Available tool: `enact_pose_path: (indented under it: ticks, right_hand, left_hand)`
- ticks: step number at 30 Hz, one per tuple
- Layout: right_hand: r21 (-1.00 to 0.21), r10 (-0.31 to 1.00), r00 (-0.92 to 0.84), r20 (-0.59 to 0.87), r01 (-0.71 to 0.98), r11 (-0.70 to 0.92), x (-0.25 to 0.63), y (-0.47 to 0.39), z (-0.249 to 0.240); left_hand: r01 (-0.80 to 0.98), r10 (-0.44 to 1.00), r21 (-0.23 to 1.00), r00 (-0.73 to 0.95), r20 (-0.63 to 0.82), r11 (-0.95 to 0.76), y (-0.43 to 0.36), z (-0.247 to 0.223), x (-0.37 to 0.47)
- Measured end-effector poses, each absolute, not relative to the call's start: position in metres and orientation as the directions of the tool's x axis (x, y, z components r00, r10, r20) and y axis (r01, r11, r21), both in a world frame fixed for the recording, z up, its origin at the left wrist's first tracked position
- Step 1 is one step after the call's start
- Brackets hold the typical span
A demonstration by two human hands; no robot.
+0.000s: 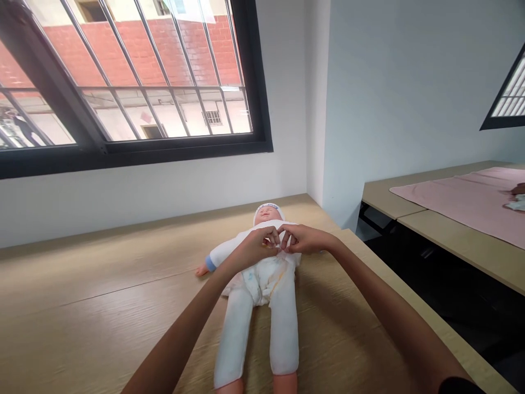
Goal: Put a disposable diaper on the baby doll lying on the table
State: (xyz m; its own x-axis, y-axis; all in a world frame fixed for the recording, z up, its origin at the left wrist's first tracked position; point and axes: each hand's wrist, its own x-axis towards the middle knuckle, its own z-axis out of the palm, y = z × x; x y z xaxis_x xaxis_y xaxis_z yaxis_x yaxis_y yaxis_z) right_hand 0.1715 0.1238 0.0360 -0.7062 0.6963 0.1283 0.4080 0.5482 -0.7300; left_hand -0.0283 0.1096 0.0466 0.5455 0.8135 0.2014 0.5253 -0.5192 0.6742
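A baby doll (268, 214) lies on its back, its head away from me and its legs toward me. It has a white cap, a white shirt (226, 253) with a blue cuff, and a white diaper (262, 282). White fabric covers its legs (284, 334) down to the ankles. Over the doll's belly, my left hand (258, 244) and my right hand (304, 239) meet with fingertips close together. Both are pinched at the front of the shirt, just above the diaper. Whatever small part lies between the fingertips is too hidden to name.
The doll rests on a wooden table (123, 306) against the wall. A barred window (164, 82) is above it. To the right, past a dark gap, another table (385, 200) carries a pink cloth (463, 197). Another person's hand (519, 189) shows at the far right edge.
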Motion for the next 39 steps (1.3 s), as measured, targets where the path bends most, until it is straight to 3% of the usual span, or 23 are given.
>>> enact_pose_path:
  ticks: [5,11,19,34,39]
  right_hand:
    - [-0.695,0.713,-0.691,0.122,0.454,0.558,0.172,0.123,0.036]
    - [-0.568,0.754,-0.657,-0.03,0.631,0.527,0.181,0.11,0.055]
    - [-0.605,0.723,-0.677,0.136,0.521,0.602,0.169,0.111,0.046]
    - [-0.503,0.728,-0.669,0.149,0.582,0.639,0.167,0.114,0.04]
    - [-0.474,0.736,-0.672,0.08,0.624,0.621,0.171,0.113,0.043]
  left_hand:
    - [0.539,0.816,0.669,0.549,0.182,-0.511,0.11,0.046,-0.03]
    - [0.534,0.817,0.695,0.561,0.134,-0.481,0.113,0.048,-0.038]
    - [0.505,0.828,0.77,0.558,0.054,-0.391,0.113,0.051,-0.043]
    - [0.498,0.824,0.771,0.564,0.059,-0.396,0.112,0.052,-0.039]
    - [0.494,0.808,0.756,0.585,0.076,-0.429,0.113,0.05,-0.041]
